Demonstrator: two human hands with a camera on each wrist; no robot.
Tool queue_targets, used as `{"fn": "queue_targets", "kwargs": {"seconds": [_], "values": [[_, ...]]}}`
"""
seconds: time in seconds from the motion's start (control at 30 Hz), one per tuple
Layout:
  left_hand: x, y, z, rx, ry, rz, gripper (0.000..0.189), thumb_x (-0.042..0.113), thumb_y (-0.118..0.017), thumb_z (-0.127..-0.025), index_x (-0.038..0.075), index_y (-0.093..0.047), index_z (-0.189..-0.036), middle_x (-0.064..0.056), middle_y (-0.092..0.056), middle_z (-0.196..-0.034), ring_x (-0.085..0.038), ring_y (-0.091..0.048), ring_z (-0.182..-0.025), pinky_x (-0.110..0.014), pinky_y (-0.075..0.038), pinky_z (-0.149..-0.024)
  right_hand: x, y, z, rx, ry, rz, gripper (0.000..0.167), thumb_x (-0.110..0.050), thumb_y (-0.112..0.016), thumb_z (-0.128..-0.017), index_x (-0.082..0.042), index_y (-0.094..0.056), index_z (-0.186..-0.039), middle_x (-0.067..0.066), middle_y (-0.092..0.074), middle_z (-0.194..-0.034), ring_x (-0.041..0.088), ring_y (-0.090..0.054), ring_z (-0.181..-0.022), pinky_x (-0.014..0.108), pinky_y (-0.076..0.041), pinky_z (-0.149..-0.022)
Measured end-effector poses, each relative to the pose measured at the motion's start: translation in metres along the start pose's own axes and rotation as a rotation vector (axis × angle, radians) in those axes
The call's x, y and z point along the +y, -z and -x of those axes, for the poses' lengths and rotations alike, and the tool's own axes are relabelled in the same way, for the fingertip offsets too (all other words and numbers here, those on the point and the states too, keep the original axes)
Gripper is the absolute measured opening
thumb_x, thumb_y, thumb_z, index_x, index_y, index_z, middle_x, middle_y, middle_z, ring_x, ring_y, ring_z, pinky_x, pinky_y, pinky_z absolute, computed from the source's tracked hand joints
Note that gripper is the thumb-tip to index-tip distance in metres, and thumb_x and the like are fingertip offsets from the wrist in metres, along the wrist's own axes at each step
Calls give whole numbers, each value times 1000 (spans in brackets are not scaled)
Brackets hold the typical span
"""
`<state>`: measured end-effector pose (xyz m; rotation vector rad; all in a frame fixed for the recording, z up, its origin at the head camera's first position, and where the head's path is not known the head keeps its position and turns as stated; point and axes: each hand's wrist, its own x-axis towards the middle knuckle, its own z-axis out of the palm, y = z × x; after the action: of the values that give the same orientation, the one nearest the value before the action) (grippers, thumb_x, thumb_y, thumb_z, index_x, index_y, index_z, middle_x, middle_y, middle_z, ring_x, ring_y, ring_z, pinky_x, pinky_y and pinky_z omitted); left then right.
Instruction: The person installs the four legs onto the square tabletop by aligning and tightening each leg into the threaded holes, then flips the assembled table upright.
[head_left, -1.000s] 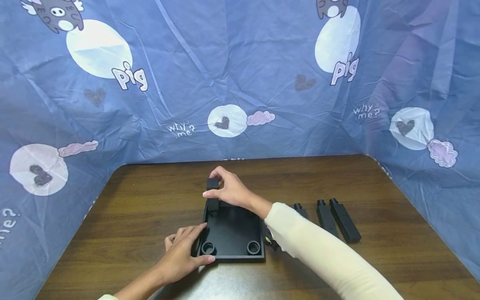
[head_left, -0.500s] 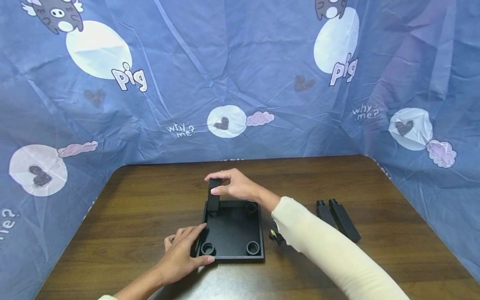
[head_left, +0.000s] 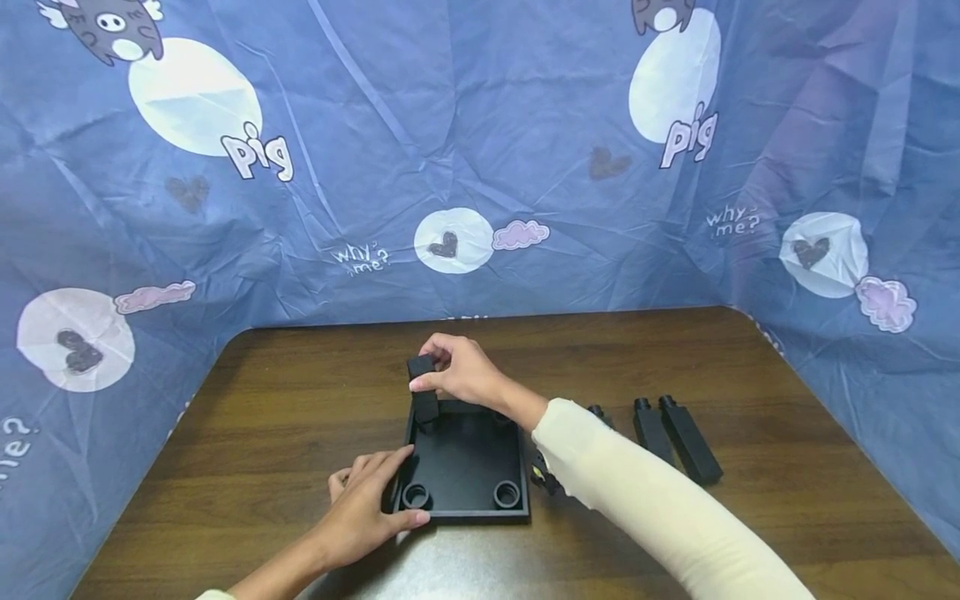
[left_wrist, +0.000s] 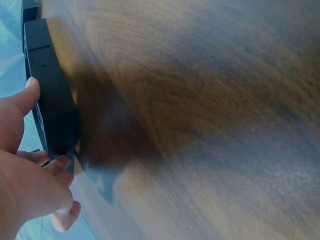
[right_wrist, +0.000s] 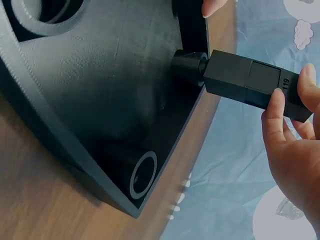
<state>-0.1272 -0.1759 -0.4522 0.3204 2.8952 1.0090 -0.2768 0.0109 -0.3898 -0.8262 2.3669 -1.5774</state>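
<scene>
A shallow black square tray (head_left: 468, 458) with a round socket in each corner lies on the table. My left hand (head_left: 363, 508) grips its near left corner, thumb on the front edge and fingers along the left side. At the far left corner my right hand (head_left: 465, 371) pinches the upper end of a black square leg (head_left: 425, 406) between thumb and fingers. In the right wrist view the leg (right_wrist: 240, 80), marked 119, has its lower end at the mouth of a socket (right_wrist: 185, 67), slightly tilted. Its narrow end is hidden inside.
Two black legs with threaded ends, one of them the outer leg (head_left: 692, 442), lie at the right. Another leg's tip (head_left: 596, 411) shows behind the right sleeve (head_left: 600, 467). A small black item with a yellow spot (head_left: 542, 477) sits beside the tray. A blue printed cloth (head_left: 465, 167) hangs behind.
The right hand's fingers stretched over the leg's top half a second ago, then curled back round it. The leg has turned and leans slightly left. The left hand and tray stay put.
</scene>
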Motion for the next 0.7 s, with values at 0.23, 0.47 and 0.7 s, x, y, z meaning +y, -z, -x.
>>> {"fn": "queue_targets", "kwargs": {"seconds": [0.23,0.47,0.7], "values": [[0,-1,-1,7,-4,-11,85,39,-91,-78,6,-55,-148,-12,-60,-138,-31,-48,-126,-60,-21,-96,0,13,-1,-124,85,57,46,-6,-79,-91,0,-61,-134,13,-65,-118,22,-61,-104,33,-51,-92],[0,-1,0,2,1,-10,85,40,-91,-79,6,-55,-148,-12,-60,-138,-31,-48,-125,-61,-21,-96,-1,21,-4,-276,99,97,42,-7,-67,-100,-4,-63,-141,13,-62,-138,18,-57,-118,33,-46,-99],[1,-1,1,20,-14,-13,84,40,-91,-78,6,-56,-147,-11,-61,-137,-31,-48,-124,-59,-22,-95,-4,14,-6,-193,57,62,29,-4,-78,-91,0,-69,-119,9,-71,-107,12,-61,-85,25,-48,-76]]}}
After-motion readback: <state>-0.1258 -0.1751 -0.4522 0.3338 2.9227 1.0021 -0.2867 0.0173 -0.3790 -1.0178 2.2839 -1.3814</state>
